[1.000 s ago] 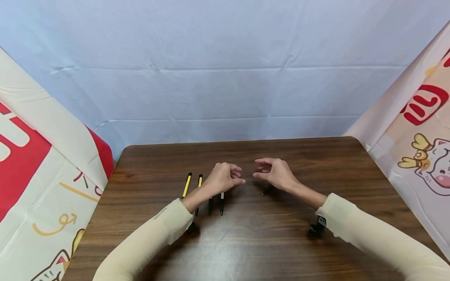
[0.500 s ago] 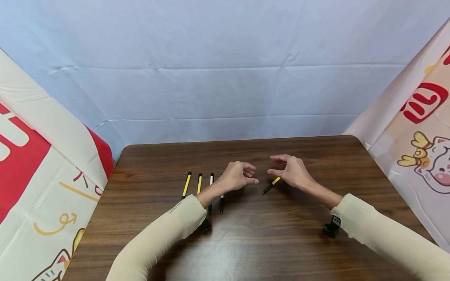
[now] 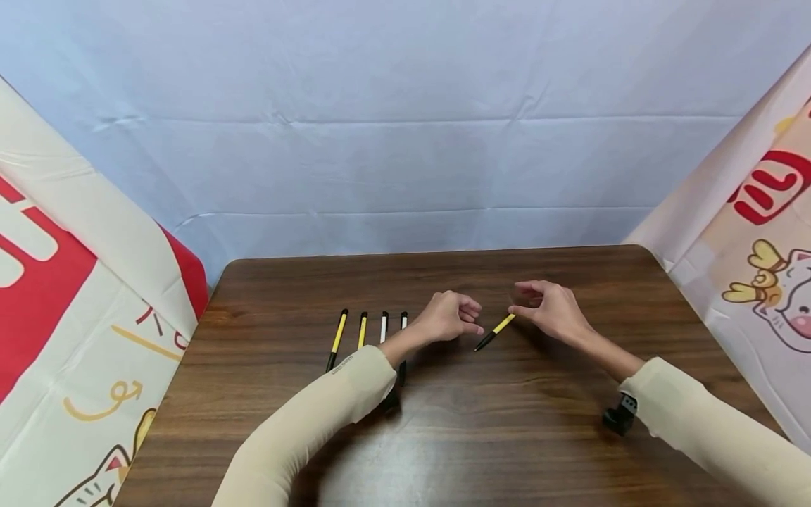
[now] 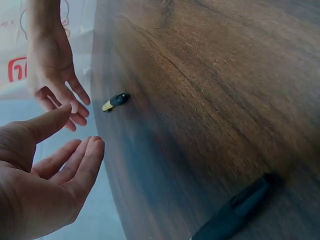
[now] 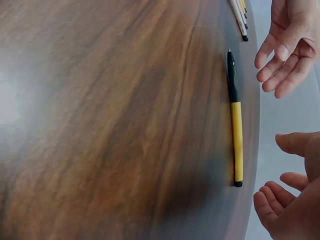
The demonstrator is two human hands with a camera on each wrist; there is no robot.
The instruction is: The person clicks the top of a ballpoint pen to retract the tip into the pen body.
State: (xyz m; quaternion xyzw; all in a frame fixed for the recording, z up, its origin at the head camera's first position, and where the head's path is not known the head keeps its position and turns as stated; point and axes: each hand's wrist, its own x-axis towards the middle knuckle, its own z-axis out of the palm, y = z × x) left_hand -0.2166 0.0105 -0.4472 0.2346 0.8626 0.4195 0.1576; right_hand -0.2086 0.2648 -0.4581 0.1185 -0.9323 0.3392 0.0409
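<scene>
A yellow-and-black pen (image 3: 496, 332) lies slanted on the wooden table between my two hands. My right hand (image 3: 552, 310) hovers by its yellow end, fingers loosely bent and holding nothing. In the right wrist view a gap shows between that pen (image 5: 237, 140) and the fingers. To the left of the pen, near its black tip, my left hand (image 3: 447, 317) hangs over the table with relaxed fingers and nothing in them. A row of pens stands left of it, partly hidden by my left forearm: a yellow pen (image 3: 338, 336), another yellow pen (image 3: 362, 329), a white pen (image 3: 384, 327) and a second white pen (image 3: 404, 321).
The brown wooden table (image 3: 481, 436) fills the lower middle. Behind it hangs a pale cloth backdrop (image 3: 405, 141); printed sheets flank both sides. A dark wrist camera (image 3: 619, 415) sits under my right sleeve.
Both hands have moved right over the table. The slanted pen, earlier mostly covered by my right hand, now shows nearly whole, and more of the row shows behind my left arm.
</scene>
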